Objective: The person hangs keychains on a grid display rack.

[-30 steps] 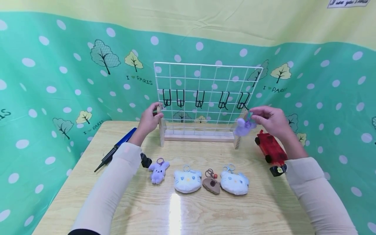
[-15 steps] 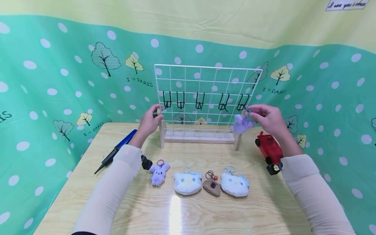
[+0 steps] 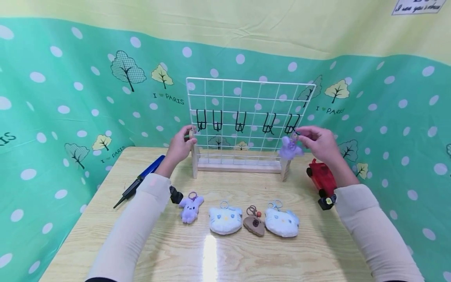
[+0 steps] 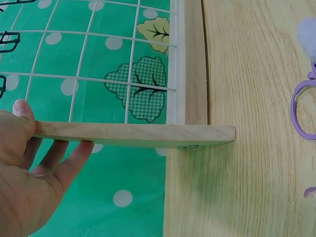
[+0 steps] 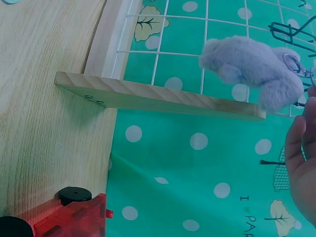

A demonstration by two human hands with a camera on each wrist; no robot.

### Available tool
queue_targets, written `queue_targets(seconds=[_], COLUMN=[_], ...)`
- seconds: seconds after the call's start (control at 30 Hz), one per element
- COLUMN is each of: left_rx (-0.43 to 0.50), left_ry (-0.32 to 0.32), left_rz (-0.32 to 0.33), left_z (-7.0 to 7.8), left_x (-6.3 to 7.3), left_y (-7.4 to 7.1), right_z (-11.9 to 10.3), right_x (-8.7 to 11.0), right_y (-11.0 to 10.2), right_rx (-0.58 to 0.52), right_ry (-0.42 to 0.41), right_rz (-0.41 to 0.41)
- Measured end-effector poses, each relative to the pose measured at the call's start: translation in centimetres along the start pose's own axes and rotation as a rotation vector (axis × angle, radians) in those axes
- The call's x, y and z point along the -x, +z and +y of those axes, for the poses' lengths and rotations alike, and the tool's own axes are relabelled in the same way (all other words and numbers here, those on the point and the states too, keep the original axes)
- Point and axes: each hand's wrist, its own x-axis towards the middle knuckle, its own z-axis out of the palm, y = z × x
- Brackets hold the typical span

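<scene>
A white wire grid rack (image 3: 241,82) on wooden feet stands at the back of the table, with several black hooks (image 3: 240,127) in a row. My left hand (image 3: 180,145) grips its left wooden upright (image 4: 133,131), thumb on one face and fingers on the other. My right hand (image 3: 318,141) pinches the ring of a purple plush keychain (image 3: 290,149) right at the rightmost hook (image 3: 290,127). In the right wrist view the plush (image 5: 254,66) dangles in front of the grid, beside the right upright (image 5: 163,96).
In front lie a second purple plush keychain (image 3: 190,209), two white cat-face keychains (image 3: 225,221) (image 3: 282,223) and a brown one (image 3: 254,225). A blue and black tool (image 3: 141,178) lies at left. A red toy vehicle (image 3: 322,178) stands by the right forearm.
My right hand has moved slightly left, bringing the purple plush keychain up to the rightmost hook. The left hand keeps its grip on the upright.
</scene>
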Motion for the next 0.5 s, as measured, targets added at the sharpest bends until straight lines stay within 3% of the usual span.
queue_targets(seconds=[0.5], left_rx=[-0.004], left_ry=[0.027], left_rz=[0.007], left_z=[-0.16], left_x=[0.0], left_y=[0.12], right_z=[0.26], right_x=[-0.47], right_y=[0.3], right_rx=[-0.017], right_ry=[0.014], right_rz=[0.042])
